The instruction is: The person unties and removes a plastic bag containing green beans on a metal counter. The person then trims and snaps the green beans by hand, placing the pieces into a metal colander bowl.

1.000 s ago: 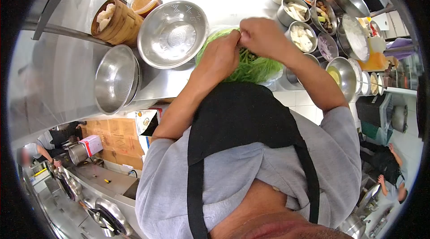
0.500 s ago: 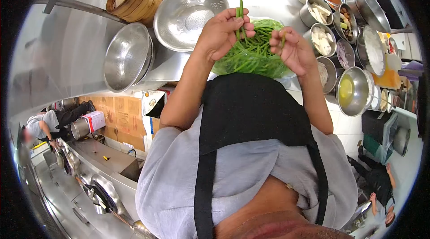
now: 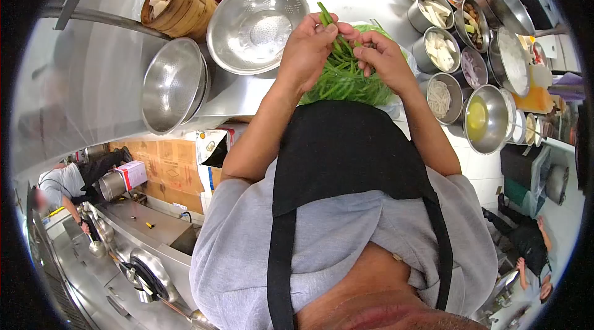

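Long green beans [image 3: 324,15] stick up out of my left hand [image 3: 309,45], whose thumb and fingers are closed on them. Beside it, on the right, my right hand [image 3: 382,60] pinches at the lower part of the same beans, its fingertips close to those of my left hand. Under both hands lies a clear plastic bag [image 3: 356,90] full of green beans, at the counter edge in front of the black apron. An empty perforated steel colander [image 3: 257,30] stands just left of my left hand.
More steel bowls [image 3: 173,85] and a bamboo steamer [image 3: 179,8] stand at the left. At the right are tins of cut white food [image 3: 440,50], noodles [image 3: 439,98] and a bowl of yellow liquid [image 3: 486,121]. Two other people [image 3: 62,181] [image 3: 529,237] are at the far sides.
My hands parted, with beans upright in my left hand, then my right hand came back left to meet them. The person at the left has shifted an arm over the stove.
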Motion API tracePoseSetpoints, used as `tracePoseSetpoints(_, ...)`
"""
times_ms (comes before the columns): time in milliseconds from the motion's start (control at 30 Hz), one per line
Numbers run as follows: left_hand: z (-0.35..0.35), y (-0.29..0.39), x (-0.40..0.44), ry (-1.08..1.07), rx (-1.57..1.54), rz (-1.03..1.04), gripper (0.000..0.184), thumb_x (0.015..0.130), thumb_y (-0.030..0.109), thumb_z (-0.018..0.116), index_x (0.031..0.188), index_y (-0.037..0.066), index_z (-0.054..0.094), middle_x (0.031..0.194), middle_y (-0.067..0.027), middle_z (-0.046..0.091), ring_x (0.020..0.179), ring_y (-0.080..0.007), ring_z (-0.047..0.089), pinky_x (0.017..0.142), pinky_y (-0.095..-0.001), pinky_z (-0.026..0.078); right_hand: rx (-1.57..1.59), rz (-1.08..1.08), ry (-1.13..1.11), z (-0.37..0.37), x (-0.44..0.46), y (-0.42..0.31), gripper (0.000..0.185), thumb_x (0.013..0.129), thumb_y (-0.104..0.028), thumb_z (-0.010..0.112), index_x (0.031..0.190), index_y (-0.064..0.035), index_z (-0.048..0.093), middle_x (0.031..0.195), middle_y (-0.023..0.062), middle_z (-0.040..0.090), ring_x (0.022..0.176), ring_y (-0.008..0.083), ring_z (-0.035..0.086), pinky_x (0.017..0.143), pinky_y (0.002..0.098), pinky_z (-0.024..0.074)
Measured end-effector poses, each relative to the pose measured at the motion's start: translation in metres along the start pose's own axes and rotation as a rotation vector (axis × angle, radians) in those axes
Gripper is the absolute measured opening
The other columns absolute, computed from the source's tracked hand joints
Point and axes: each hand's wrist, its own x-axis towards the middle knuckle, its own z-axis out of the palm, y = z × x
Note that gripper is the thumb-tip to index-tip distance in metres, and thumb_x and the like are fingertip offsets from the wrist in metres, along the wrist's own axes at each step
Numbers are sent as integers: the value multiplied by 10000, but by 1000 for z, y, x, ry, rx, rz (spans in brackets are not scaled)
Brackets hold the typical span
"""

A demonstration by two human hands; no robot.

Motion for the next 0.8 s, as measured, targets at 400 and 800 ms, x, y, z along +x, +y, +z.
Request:
tracePoseSetpoints(400,16,-23,-9,-110,277,422,162,958,43,468,1111,13,424,1023,-122,595,1058,-255,588,974,-388,433,100,6,277,10,9,0,127,844,-136,558,889,-24,597,665,8,528,543,72,484,443,217,369)
tracePoseSetpoints(800,14,-31,3,-94,149,401,154,958,43,470,1105,48,423,1030,-107,617,1050,-228,588,965,-369,434,545,21,88,20,-4,-4,267,840,-86,562,1091,-2,593,656,1,479,508,70,434,406,203,314)
